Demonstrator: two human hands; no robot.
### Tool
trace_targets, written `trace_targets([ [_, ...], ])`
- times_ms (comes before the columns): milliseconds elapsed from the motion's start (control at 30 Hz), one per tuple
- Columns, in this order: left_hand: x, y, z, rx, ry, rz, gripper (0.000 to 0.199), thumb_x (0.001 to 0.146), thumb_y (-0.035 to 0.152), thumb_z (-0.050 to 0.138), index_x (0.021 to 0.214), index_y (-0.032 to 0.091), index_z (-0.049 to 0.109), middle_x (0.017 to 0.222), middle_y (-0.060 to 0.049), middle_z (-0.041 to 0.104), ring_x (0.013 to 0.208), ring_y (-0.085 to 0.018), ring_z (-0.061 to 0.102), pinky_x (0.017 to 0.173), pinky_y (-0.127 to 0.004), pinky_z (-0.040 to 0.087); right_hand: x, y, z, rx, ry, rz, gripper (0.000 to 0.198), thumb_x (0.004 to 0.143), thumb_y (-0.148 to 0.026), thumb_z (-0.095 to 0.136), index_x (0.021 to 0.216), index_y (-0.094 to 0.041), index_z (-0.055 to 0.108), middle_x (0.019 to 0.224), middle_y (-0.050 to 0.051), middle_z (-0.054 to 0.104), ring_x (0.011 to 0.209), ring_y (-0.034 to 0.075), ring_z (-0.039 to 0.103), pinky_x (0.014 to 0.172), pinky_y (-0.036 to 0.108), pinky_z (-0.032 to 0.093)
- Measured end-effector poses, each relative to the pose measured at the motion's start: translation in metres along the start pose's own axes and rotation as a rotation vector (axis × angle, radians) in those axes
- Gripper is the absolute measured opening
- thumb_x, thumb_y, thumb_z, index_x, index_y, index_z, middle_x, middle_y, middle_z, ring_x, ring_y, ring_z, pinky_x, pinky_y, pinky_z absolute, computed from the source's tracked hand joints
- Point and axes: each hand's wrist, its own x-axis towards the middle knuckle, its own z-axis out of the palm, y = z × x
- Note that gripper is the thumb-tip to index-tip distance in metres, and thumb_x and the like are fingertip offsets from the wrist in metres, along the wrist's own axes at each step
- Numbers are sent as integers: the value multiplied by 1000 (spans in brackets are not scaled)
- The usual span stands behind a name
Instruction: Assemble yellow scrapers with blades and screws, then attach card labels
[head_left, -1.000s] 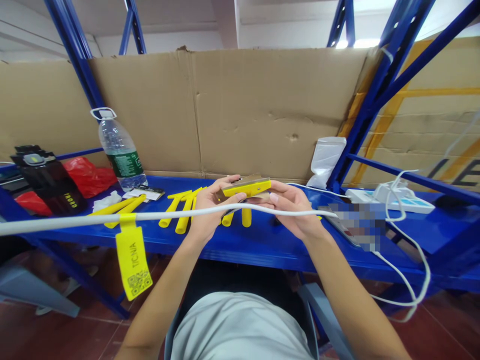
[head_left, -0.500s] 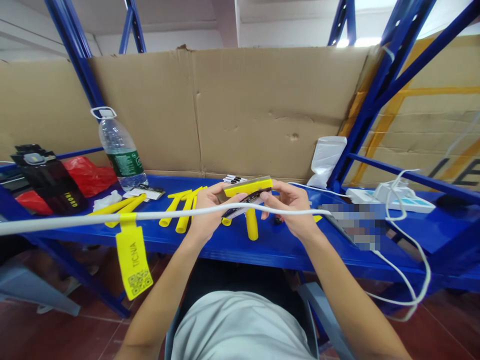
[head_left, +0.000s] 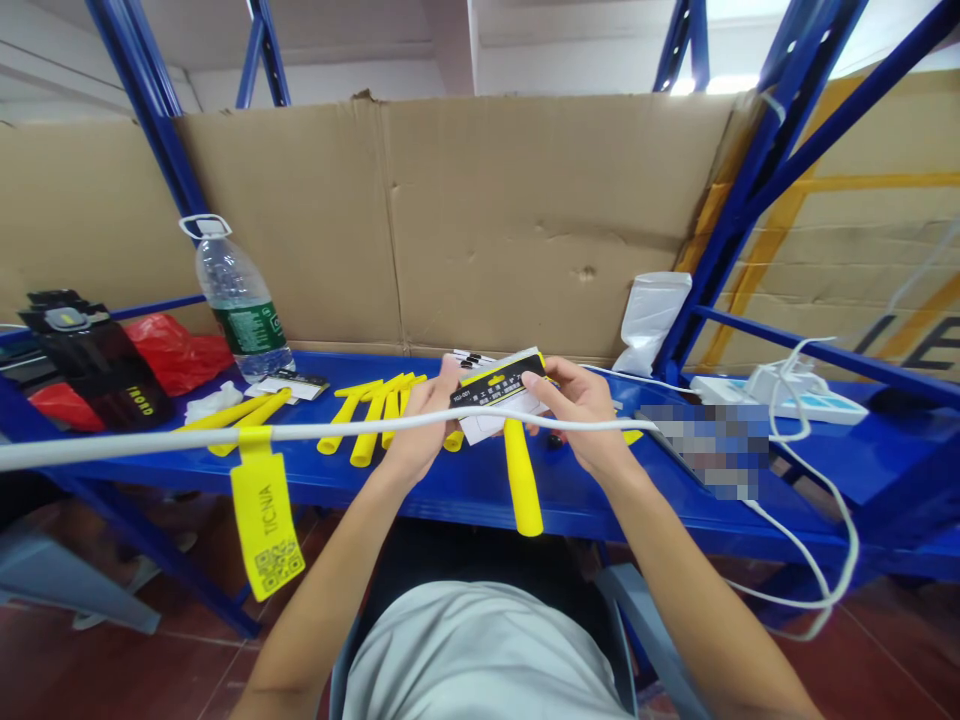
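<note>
Your left hand and right hand both pinch the labelled card of a yellow-handled tool; more yellow handles lie just beside.

Blurred patch on shelf — contents unreadable; white cable cut off at left edge.

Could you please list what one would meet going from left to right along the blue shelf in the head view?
Black pouch → red bag → water bottle → loose yellow handles → left hand → labelled yellow scraper → right hand → white pouch → power strip.
</note>
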Motion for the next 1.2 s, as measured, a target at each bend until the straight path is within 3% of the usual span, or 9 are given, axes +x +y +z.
trace_targets([
  [133, 3, -2, 1, -54, -72, -9, 71, 87, 86, 80, 105, 18, 86, 92, -11, 83, 76, -22, 79, 59, -28, 61, 2, 3, 1, 36, 31, 11, 43, 86, -57, 95, 93, -22, 73, 77, -3, 73, 50, 10, 62, 42, 22, 55],
  [233, 3, -3, 1, 52, -58, 65, 51, 77, 57, 103, 108, 19, 87, 99, -8, 84, 78, -18, 77, 67, -26, 62, 3, 5, 0, 25, 42, 6, 45, 84, -59, 96, 93, -21, 73, 77, -3, 72, 50, 10, 61, 44, 23, 57],
  [333, 3, -4, 0, 102, -29, 104, 45, 71, 39, 108, 107, 20, 88, 98, -5, 83, 80, -17, 75, 69, -25, 61, 3, 5, 1, 13, 44, -1, 49, 82, -62, 97, 92, -21, 71, 75, -3, 71, 50, 10, 62, 44, 23, 56],
  [500, 3, -5, -2, 111, -16, 80, 45, 69, 33, 108, 108, 21, 90, 97, -5, 84, 78, -17, 75, 65, -25, 60, 1, 2, 4, -10, 44, 5, 53, 83, -65, 96, 87, -22, 65, 78, -2, 72, 54, 11, 64, 44, 22, 55],
  [633, 4, -7, -3, 81, 12, 106, 44, 72, 35, 107, 109, 20, 90, 101, -6, 85, 84, -17, 77, 73, -26, 63, 3, 3, 5, 40, 58, -49, 57, 79, -59, 101, 103, -26, 61, 92, -3, 76, 63, 12, 70, 52, 22, 60],
  [833, 7, -11, -1, -83, 140, 235, 39, 81, 37, 103, 114, 22, 86, 114, -6, 85, 99, -19, 80, 90, -29, 66, -4, 9, 7, 46, -313, 24, 65, 88, -50, 97, 136, -29, 59, 116, 3, 81, 97, 20, 83, 89, 33, 72],
  [933, 7, -11, -2, -114, 139, 236, 40, 82, 36, 102, 114, 22, 84, 114, -6, 85, 98, -19, 80, 89, -29, 66, -12, 7, 10, -11, -501, 27, 71, 100, -44, 87, 158, -29, 50, 112, 3, 81, 82, 18, 83, 74, 32, 72],
  [1067, 8, -8, -6, -116, 142, 272, 38, 84, 35, 101, 115, 23, 82, 119, -6, 85, 101, -19, 80, 92, -30, 65, -17, 2, 9, -88, -496, 14, 70, 107, -44, 78, 168, -29, 47, 95, -1, 78, 49, 8, 60, 44, 21, 51],
  [1200, 11, -7, -12, -127, 159, 361, 44, 84, 30, 102, 122, 25, 78, 118, -6, 85, 111, -18, 80, 100, -29, 62, -15, 3, 5, -174, -459, -53, 58, 108, -43, 76, 162, -29, 60, 100, 2, 81, 57, 10, 60, 50, 23, 54],
])
